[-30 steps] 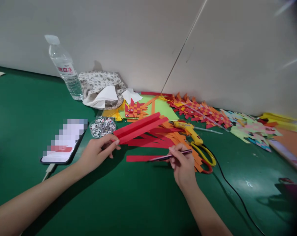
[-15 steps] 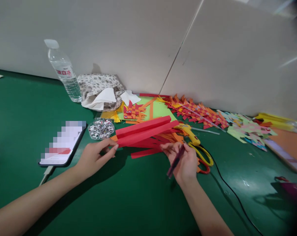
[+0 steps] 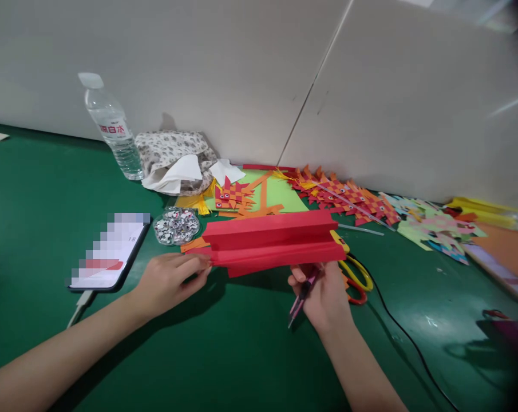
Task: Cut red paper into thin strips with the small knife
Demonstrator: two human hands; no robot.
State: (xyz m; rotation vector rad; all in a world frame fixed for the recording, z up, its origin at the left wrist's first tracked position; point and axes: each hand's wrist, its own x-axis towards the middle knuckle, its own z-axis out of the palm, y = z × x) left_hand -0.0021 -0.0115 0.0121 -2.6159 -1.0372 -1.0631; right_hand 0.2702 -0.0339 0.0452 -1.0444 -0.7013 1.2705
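The left hand (image 3: 173, 280) pinched the left end of the folded red paper (image 3: 271, 243), thumb and fingers closed on it. The right hand (image 3: 325, 294) was wrapped around a pen (image 3: 300, 298) that slanted down toward the person, and its fingertips met the paper's lower right edge. The paper stretched between the two hands. Yellow-handled scissors (image 3: 367, 276) lay just right of the right hand. A dish of googly eyes (image 3: 176, 225) sat just beyond the left hand, with a phone (image 3: 108, 254) further to its left.
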